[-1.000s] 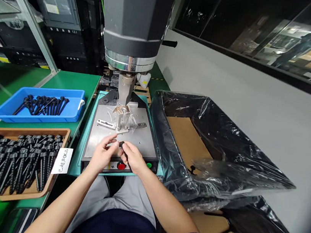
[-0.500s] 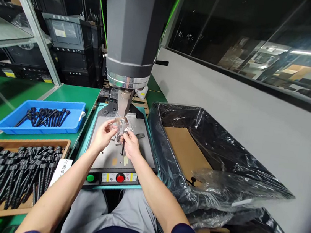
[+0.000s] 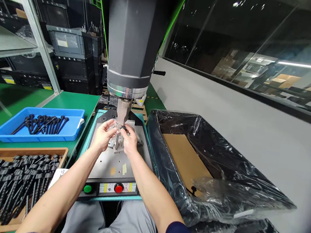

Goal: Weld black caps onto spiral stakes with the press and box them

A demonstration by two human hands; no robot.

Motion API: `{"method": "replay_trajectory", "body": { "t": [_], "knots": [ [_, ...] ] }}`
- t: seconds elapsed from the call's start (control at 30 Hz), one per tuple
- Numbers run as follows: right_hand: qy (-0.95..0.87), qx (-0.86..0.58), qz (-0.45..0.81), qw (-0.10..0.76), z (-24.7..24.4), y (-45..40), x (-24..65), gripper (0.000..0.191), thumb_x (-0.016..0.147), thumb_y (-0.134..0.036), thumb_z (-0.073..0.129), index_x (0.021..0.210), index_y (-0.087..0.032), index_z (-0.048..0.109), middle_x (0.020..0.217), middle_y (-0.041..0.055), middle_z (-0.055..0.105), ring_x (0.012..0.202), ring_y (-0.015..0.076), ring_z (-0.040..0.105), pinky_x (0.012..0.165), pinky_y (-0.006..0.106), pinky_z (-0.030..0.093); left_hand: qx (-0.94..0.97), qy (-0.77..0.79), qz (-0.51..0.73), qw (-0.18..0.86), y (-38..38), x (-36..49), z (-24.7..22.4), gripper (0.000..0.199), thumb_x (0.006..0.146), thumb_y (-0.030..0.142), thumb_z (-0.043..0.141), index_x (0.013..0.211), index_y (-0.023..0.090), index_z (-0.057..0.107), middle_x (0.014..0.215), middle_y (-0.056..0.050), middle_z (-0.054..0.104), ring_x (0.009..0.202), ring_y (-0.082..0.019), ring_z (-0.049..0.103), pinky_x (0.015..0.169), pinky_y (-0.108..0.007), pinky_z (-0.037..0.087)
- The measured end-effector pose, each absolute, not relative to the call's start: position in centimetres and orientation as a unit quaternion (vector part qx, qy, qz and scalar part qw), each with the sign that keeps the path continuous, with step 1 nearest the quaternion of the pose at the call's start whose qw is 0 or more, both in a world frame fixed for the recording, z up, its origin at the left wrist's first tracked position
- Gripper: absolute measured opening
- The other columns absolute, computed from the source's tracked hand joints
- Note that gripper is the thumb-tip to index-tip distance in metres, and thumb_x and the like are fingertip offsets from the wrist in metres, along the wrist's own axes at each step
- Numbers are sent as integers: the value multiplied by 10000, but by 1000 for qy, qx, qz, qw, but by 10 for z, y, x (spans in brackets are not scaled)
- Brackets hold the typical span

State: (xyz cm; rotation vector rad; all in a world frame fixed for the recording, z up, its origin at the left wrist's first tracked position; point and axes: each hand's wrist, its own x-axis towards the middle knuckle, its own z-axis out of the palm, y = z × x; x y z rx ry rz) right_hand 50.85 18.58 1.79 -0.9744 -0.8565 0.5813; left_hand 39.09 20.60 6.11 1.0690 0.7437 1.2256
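Observation:
Both hands meet at the metal fixture point(image 3: 116, 146) on the press plate, just beneath the tapered metal horn point(image 3: 122, 112). My right hand point(image 3: 129, 140) is closed on a black part point(image 3: 124, 128), of which only a small dark end shows at the fingertips. Thumb and fingers of my left hand point(image 3: 103, 135) pinch at the left side of the fixture's top. A thin, clear, shiny piece point(image 3: 117, 126) lies between the two sets of fingertips; its exact shape is too small to tell.
To the left, a blue tray point(image 3: 33, 138) and a brown tray point(image 3: 65, 154) hold many black rods with heads. A green button point(image 3: 87, 188) and a red button point(image 3: 118, 188) sit on the press front. A bin lined with black plastic point(image 3: 171, 169) stands right.
My right hand has risen slightly toward the fixture's top, and the black rod that hung below it no longer shows. The left hand stays beside the fixture. The camera view has tilted slightly.

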Motion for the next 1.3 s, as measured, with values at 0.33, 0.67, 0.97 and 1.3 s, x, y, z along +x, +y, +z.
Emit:
{"method": "replay_trajectory", "body": {
  "t": [0.33,0.67,0.97,1.3],
  "knots": [
    [-408,-444,352,716,17,205,520,341,751,-420,654,999,-190,699,1027,45,703,986,206,614,932,343,465,447,311,546,637,217,387,65,667,582,257,857,1196,159,618,1337,-162,589,722,-98,653,546,-193,465],
    [-448,-507,278,682,17,206,526,253,729,-399,664,844,-174,678,880,37,678,868,204,601,854,323,454,476,329,542,610,216,385,61,684,583,266,854,1213,139,617,1337,-178,595,696,-97,628,553,-211,460],
    [-367,-463,367,719,10,199,530,412,697,-347,686,1082,-203,648,1200,71,660,1133,229,586,982,351,437,552,350,519,551,209,387,56,678,619,289,816,1246,132,613,1288,-173,625,650,-106,623,529,-226,443],
    [-267,-475,396,739,6,207,555,509,661,-208,610,1167,-243,640,1275,48,641,1317,234,471,991,347,443,610,399,444,521,214,394,47,773,686,268,783,1384,92,501,840,-79,702,578,-137,617,536,-250,468]
  ]
}}
